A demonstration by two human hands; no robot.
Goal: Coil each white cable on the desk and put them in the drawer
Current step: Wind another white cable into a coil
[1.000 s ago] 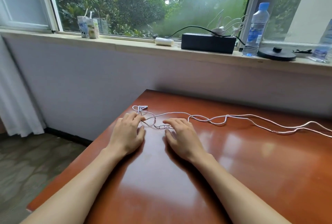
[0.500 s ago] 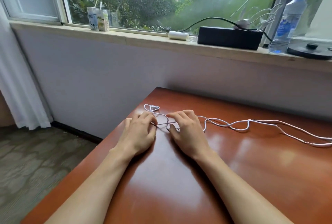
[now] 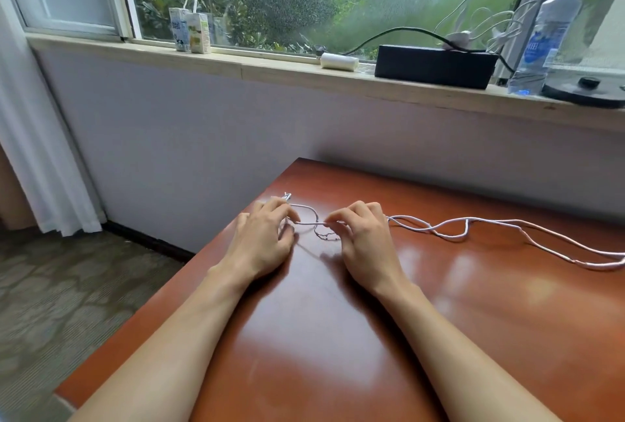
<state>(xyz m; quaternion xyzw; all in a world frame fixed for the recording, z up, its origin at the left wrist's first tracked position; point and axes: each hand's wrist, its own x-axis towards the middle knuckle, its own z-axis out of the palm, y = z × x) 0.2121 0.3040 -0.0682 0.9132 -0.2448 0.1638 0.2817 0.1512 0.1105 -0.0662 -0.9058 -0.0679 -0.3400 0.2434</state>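
Observation:
A thin white cable lies in loose strands across the reddish-brown desk, running off to the right edge of view. Its left end with a small plug sits near the desk's far left corner. My left hand pinches the cable near that end. A short way to the right, my right hand pinches the same cable between thumb and forefinger. A short taut stretch of cable spans between the two hands, with a small loop hanging under it. No drawer is visible.
On the window sill stand two drink cartons, a white roll, a black box with white cables on top, a water bottle and a black round lid. A white curtain hangs at left over patterned carpet.
Both hands went from resting flat on the desk to pinching the cable and lifting a short stretch of it. The camera turned left, shifting the scene rightward.

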